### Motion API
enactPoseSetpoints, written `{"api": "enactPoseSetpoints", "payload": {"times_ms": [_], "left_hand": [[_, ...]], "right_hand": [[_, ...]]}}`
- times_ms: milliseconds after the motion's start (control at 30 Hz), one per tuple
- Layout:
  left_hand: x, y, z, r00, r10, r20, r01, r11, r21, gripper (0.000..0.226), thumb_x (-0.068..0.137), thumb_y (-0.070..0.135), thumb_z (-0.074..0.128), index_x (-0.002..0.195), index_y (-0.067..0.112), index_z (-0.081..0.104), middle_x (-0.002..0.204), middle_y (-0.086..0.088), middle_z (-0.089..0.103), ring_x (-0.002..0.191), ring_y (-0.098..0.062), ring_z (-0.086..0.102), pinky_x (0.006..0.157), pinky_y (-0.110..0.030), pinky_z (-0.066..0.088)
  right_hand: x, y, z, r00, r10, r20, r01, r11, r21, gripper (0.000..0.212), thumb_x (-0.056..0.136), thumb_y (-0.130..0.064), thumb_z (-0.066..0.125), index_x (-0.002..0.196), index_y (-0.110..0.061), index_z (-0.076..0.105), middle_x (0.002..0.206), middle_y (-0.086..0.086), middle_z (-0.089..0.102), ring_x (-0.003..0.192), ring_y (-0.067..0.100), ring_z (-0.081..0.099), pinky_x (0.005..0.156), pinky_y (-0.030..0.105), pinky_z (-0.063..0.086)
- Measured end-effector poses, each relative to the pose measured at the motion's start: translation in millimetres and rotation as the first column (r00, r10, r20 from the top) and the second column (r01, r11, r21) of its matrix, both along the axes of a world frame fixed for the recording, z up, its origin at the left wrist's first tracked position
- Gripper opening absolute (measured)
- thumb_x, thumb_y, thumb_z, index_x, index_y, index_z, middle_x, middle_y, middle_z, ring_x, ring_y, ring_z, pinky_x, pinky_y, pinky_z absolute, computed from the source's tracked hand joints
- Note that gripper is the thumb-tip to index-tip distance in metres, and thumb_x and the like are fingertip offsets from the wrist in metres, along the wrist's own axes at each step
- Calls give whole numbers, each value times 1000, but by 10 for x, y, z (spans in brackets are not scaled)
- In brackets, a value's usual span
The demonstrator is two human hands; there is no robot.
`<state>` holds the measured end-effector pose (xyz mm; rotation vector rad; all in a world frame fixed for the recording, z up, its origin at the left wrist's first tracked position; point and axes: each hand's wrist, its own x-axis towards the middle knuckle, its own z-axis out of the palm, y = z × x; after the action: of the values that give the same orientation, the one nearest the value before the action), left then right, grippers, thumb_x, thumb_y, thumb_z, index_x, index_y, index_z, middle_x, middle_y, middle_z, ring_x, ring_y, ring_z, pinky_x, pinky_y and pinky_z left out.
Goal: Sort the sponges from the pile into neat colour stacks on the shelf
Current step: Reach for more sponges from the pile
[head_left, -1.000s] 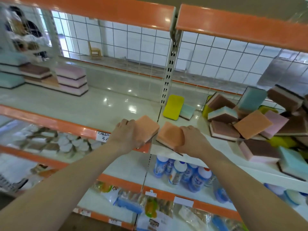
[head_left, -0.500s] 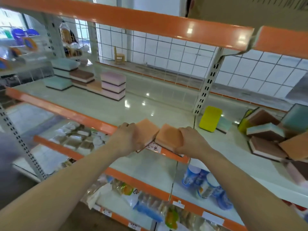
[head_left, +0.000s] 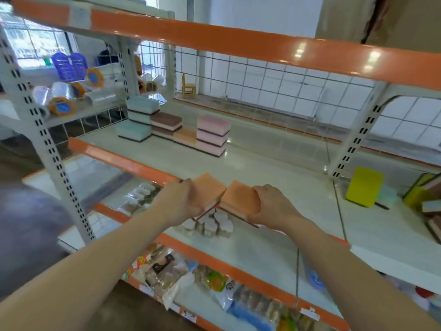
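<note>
My left hand (head_left: 177,201) grips an orange sponge (head_left: 210,191) and my right hand (head_left: 274,206) grips a second orange sponge (head_left: 239,199); both are held side by side above the shelf's front edge (head_left: 124,161). Far back on the shelf stand sorted stacks: teal sponges (head_left: 140,111), brown sponges (head_left: 165,123), a single orange sponge (head_left: 185,136) and pink sponges (head_left: 212,134). The unsorted pile (head_left: 427,201) shows only partly at the right edge, with a yellow sponge (head_left: 364,186) upright near it.
An upright post (head_left: 353,144) divides the shelf bays on the right. The orange beam (head_left: 238,44) of the shelf above hangs overhead. Lower shelves hold packaged goods (head_left: 210,223). Plastic containers (head_left: 62,91) sit on a neighbouring rack at left.
The view has swung left, bringing the sorted stacks toward the centre and pushing the pile to the right edge. Both hands still hold their orange sponges together.
</note>
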<state>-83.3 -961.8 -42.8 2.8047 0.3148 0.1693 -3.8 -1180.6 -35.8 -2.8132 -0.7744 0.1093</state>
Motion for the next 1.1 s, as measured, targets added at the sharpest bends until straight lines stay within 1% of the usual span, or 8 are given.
{"api": "enactPoseSetpoints", "payload": {"times_ms": [67, 167, 267, 333, 733, 900, 1000, 1100], "left_hand": [[-25, 187, -15, 1000, 12, 2, -12, 1000, -1, 65, 72, 46, 69, 121, 10, 48, 119, -9, 52, 103, -26, 52, 75, -29, 38], [-68, 451, -51, 1000, 28, 7, -28, 1000, 9, 65, 73, 46, 68, 123, 9, 48, 119, -9, 51, 98, -23, 51, 75, -27, 39], [-104, 691, -77, 998, 58, -15, -58, 998, 29, 72, 75, 48, 66, 131, 9, 43, 127, -8, 47, 109, -25, 50, 87, -33, 45], [-121, 832, -85, 997, 78, -27, -77, 996, 35, 76, 76, 48, 66, 135, 8, 39, 131, -9, 46, 114, -25, 49, 91, -32, 43], [39, 1464, -58, 986, 165, -19, -165, 986, -20, 73, 77, 47, 67, 133, 8, 40, 127, -12, 47, 107, -26, 52, 79, -29, 42], [278, 1702, -48, 983, 186, 8, -186, 982, -34, 62, 75, 44, 70, 118, 7, 48, 115, -12, 52, 96, -29, 53, 74, -30, 40], [450, 1808, -43, 979, 202, 20, -201, 979, -36, 62, 74, 44, 71, 119, 7, 47, 115, -12, 51, 100, -31, 52, 78, -32, 41], [636, 1896, -3, 973, 230, -13, -231, 972, -36, 70, 77, 45, 69, 129, 8, 41, 122, -13, 48, 109, -31, 49, 87, -33, 40]], "right_hand": [[-10, 195, -24, 1000, 11, -5, -11, 1000, 6, 68, 74, -40, 68, 131, -15, 41, 121, 5, 45, 112, 22, 42, 80, 26, 34], [-18, 446, -67, 1000, 13, -12, -12, 1000, 29, 73, 75, -38, 68, 137, -15, 35, 128, 5, 40, 118, 22, 37, 89, 28, 36], [-7, 654, -102, 1000, 13, -17, -12, 999, 34, 74, 74, -35, 69, 137, -15, 35, 130, 6, 38, 119, 22, 36, 93, 30, 37], [18, 779, -108, 1000, 16, -21, -15, 999, 29, 75, 74, -36, 69, 137, -14, 34, 131, 6, 38, 120, 22, 35, 93, 30, 37], [436, 1496, -93, 998, 69, -10, -68, 997, 24, 74, 80, -41, 62, 140, -14, 30, 135, 8, 40, 122, 25, 37, 95, 34, 37], [749, 1763, -95, 994, 105, -18, -105, 994, 22, 74, 78, -43, 63, 140, -17, 32, 134, 7, 42, 120, 25, 40, 93, 33, 37], [972, 1909, -80, 991, 135, 2, -135, 991, 12, 70, 77, -43, 65, 135, -14, 38, 129, 9, 47, 117, 26, 44, 92, 33, 40], [1195, 2047, -75, 987, 162, -5, -162, 987, -1, 70, 77, -40, 66, 135, -12, 38, 130, 10, 46, 117, 26, 45, 92, 32, 40]]}}
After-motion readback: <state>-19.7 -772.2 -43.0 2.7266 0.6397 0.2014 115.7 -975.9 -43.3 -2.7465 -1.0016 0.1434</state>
